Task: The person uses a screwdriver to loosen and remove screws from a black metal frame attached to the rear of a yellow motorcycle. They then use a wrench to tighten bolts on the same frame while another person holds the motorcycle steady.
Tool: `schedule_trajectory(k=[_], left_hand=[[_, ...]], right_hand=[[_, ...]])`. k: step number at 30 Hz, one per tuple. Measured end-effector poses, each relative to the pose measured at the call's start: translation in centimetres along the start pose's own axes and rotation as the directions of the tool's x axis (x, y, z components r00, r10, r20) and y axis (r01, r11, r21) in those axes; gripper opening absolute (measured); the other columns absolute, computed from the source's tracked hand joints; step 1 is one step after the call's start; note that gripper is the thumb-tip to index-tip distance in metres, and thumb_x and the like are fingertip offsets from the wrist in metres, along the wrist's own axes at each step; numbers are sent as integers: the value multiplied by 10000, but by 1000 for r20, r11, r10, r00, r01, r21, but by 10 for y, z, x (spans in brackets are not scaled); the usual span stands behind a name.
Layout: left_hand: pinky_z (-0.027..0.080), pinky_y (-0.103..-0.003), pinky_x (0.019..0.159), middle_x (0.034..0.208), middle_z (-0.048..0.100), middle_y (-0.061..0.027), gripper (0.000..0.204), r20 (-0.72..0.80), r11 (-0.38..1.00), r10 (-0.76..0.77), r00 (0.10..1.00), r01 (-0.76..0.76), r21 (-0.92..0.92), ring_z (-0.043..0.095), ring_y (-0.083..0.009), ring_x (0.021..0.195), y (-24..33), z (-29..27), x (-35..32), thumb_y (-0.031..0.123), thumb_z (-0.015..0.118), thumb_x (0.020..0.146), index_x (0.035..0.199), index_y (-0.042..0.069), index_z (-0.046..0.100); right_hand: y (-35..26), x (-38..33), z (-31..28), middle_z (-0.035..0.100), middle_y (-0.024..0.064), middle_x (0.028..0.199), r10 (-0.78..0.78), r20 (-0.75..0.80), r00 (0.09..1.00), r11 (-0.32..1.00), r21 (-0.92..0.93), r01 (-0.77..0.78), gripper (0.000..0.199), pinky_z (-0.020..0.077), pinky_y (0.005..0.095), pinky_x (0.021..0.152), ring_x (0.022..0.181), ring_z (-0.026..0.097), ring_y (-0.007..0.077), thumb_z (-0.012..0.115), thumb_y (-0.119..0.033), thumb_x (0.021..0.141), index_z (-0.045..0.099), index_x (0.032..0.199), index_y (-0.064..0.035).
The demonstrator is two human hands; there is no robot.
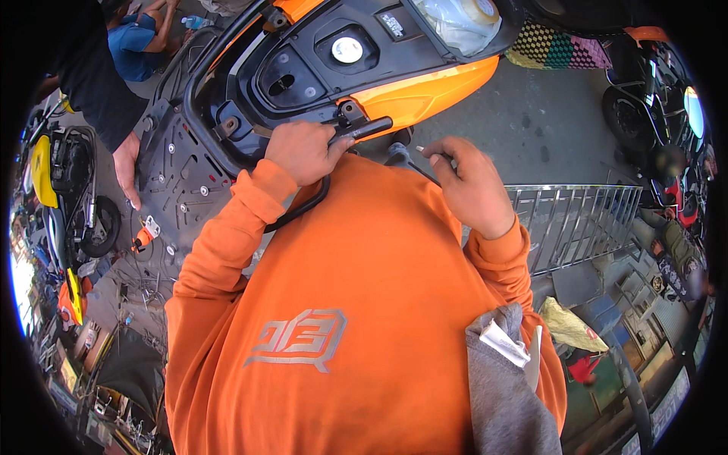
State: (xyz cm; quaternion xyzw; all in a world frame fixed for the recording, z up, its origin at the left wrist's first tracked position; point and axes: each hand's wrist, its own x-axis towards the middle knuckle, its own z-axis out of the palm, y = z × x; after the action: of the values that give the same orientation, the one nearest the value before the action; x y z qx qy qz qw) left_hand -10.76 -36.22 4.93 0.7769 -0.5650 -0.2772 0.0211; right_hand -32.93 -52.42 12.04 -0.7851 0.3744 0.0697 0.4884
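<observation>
We see our left hand (pixel 302 152) closed around a black grab bar (pixel 356 130) at the rear of an orange scooter (pixel 425 95), fingers wrapped tight on the bar where it meets the bracket just under the open seat compartment. The bar curves down from our fist along the orange sleeve (pixel 227 235) and lies against the scooter's black rear frame. Our right hand (pixel 470 186) sits just beside it, to the right, fingers narrow and pinched on a small pale thing at the fingertips (pixel 434 152); too small to tell what it is. Between the two hands a dark knob-like part (pixel 397 154) pokes up; a thin dark line runs from it toward our right hand. The underseat area shows a round white fuel cap (pixel 347 50) and a clear plastic bag (pixel 455 23) in the storage tub. A grey rag (pixel 504 387) hangs at our right hip. Left of the scooter another person's hand (pixel 125 167) hangs down near a black perforated plate (pixel 171 178). A metal rack (pixel 576 220) stands on the concrete to the right.
</observation>
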Motion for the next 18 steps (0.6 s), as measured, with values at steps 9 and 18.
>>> schedule_trajectory(k=[9,18], left_hand=[[528,-459,684,760,696,-134,507,-127,995,-13,992,26,101,662,-326,778,1,22,-7,496,562,976,762,57,699],[506,-512,673,691,660,-188,600,22,998,-59,998,59,-10,644,-397,699,-4,20,0,530,541,980,683,24,667]], right_hand=[[2,0,16,698,216,963,23,-74,997,991,133,-13,174,520,444,804,911,669,409,624,-30,888,675,1051,4],[-14,36,52,698,201,938,-225,-134,965,974,-44,221,148,543,476,763,876,675,398,629,-61,881,677,1009,-4]])
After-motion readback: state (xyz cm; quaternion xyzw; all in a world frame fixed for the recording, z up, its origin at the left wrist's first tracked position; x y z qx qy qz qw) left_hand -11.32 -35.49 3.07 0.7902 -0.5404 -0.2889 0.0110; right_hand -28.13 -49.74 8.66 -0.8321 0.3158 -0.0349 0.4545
